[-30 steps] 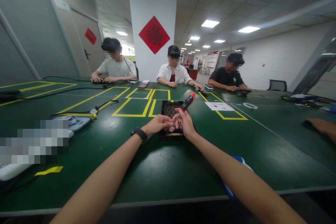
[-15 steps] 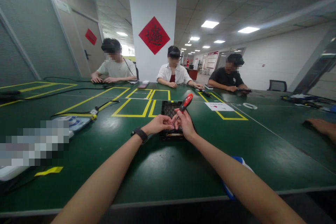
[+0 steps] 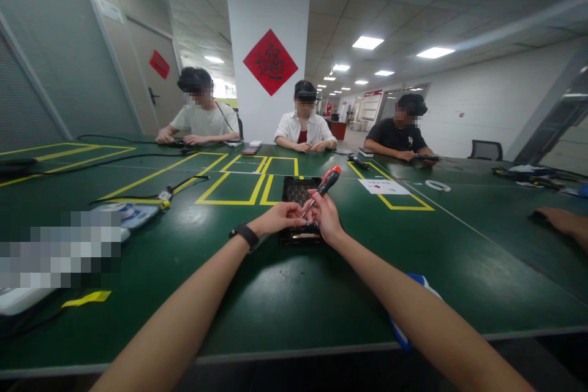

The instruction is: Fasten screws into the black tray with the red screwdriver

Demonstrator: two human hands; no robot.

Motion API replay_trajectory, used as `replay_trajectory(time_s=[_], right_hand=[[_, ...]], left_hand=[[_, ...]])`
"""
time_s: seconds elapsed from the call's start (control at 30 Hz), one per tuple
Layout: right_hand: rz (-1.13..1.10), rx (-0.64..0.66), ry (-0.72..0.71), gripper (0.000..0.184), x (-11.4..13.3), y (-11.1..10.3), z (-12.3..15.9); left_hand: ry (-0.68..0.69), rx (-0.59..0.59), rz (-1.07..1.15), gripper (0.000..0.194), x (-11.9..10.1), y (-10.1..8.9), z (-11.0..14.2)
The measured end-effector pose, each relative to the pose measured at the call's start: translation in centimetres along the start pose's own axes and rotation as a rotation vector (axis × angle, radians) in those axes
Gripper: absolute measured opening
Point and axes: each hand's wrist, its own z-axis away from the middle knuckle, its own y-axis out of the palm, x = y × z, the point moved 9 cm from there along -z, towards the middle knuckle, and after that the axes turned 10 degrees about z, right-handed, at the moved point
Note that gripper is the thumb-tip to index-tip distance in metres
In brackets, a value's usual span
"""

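Observation:
My right hand (image 3: 327,217) is closed around a screwdriver (image 3: 329,180) with a red and black handle, which tilts up to the right. Its thin metal shaft runs down between my two hands. My left hand (image 3: 282,217), below a dark wristband, has its fingers pinched together by the screwdriver's lower end. What those fingers hold is too small to make out. Beneath both hands lies an open black case (image 3: 301,187) with a textured inside, partly covered by them. A light-coloured strip shows near the case's front edge.
The green table (image 3: 257,306) carries yellow tape outlines. A white paper sheet (image 3: 383,187) and a white ring (image 3: 438,185) lie to the right. A blue and white object (image 3: 404,331) sits partly behind my right forearm. Three people sit opposite; another person's hand (image 3: 558,220) rests at far right.
The screwdriver's handle has turned and shifted slightly in my right hand, while both hands stay over the case. The middle person opposite has drawn a hand back from the dark tool on the table.

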Motion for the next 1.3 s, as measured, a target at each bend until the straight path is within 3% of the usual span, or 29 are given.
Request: replay_trajectory(time_s=[0.2,0.53,0.8,1.07,1.3], right_hand=[[0.043,0.031,-0.025,0.028,0.4,0.5,0.2],[0.044,0.046,0.024,0.030,0.1,0.4,0.1],[0.017,0.031,0.024,0.028,-0.1,0.3,0.0],[0.041,-0.011,-0.035,0.029,0.7,0.1,0.3],[0.018,0.008,-0.027,0.028,0.6,0.2,0.2]], left_hand=[[0.003,-0.066,-0.083,0.029,0.1,-0.5,0.1],[-0.037,0.097,0.084,0.029,0.2,0.8,0.3],[-0.033,0.106,0.083,0.031,0.0,1.0,0.4],[-0.035,-0.043,-0.053,0.030,0.2,-0.6,0.5],[-0.016,0.007,-0.113,0.029,0.1,-0.6,0.5]])
